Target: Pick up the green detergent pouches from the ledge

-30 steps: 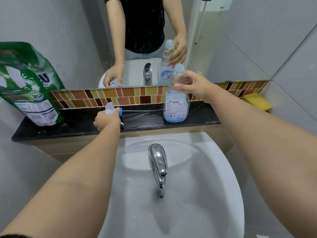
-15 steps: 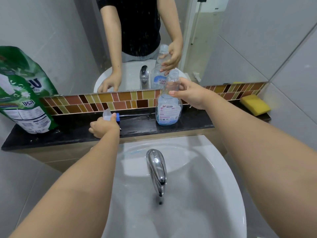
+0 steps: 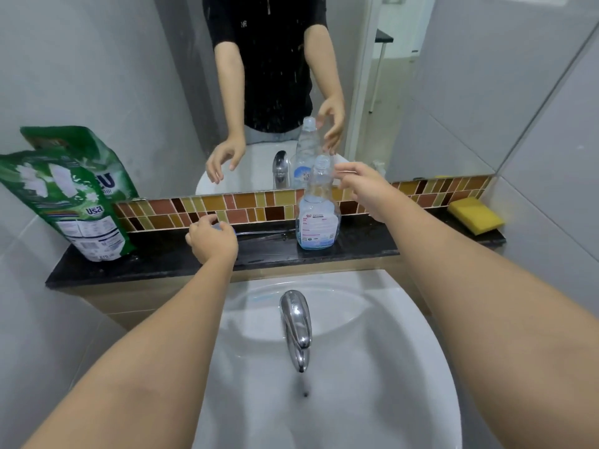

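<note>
A clear plastic bottle with its cap off stands upright on a black ledge behind a white washbasin, its long axis vertical and its open neck pointing up toward the mirror; pale blue liquid fills roughly its lower half, and a printed label faces the camera. The right hand hovers just beside the bottle's neck, fingers spread and relaxed, the fingertips close to the neck but apparently not touching it, and holding nothing. The bottle thus sits to the left of and slightly below that hand. The left hand rests low over the ledge, well apart from the bottle, its fingers loosely extended above a spray head of which only a blue and white sliver shows past the knuckles; whether the fingers touch it cannot be told. A thin dip tube lies flat along the ledge from the left hand toward the bottle's base. A green detergent pouch leans against the wall at the ledge's left end, a yellow sponge lies at its right end, and a chrome tap juts out over the basin. A band of brown and amber tiles runs beneath the mirror.
</note>
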